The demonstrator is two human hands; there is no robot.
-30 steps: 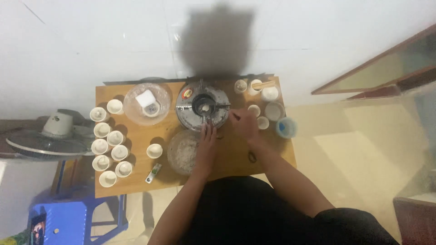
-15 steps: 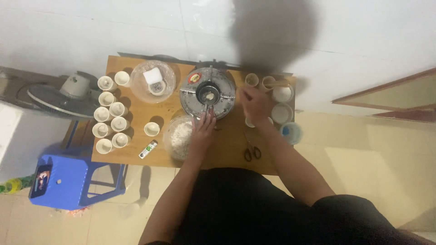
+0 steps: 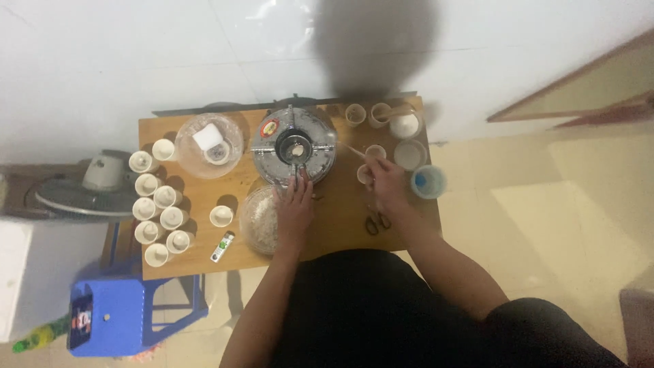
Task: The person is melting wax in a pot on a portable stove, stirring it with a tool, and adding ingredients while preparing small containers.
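A round metal stove [image 3: 293, 146] with a small dark pot at its middle stands at the back of a wooden table [image 3: 340, 225]. My left hand [image 3: 296, 206] rests flat at the stove's front edge, partly over a clear bowl of white grains [image 3: 259, 218]. My right hand [image 3: 388, 185] pinches a thin stick [image 3: 354, 151] that points up-left toward the stove, beside a small cup [image 3: 375, 152]. Black scissors [image 3: 375, 222] lie just below that hand.
Several small white cups [image 3: 155, 204] fill the table's left side, with a single cup [image 3: 221, 216] and a lighter [image 3: 223, 246] nearer. A glass bowl [image 3: 208, 144], more cups and a blue-lidded tub [image 3: 428, 181] stand around. A fan [image 3: 88, 191] and blue stool [image 3: 129, 320] sit left.
My right hand has drawn back from the cups at the back right toward the table's middle, still holding the stick. My left hand stays at the stove. The camera view shifted.
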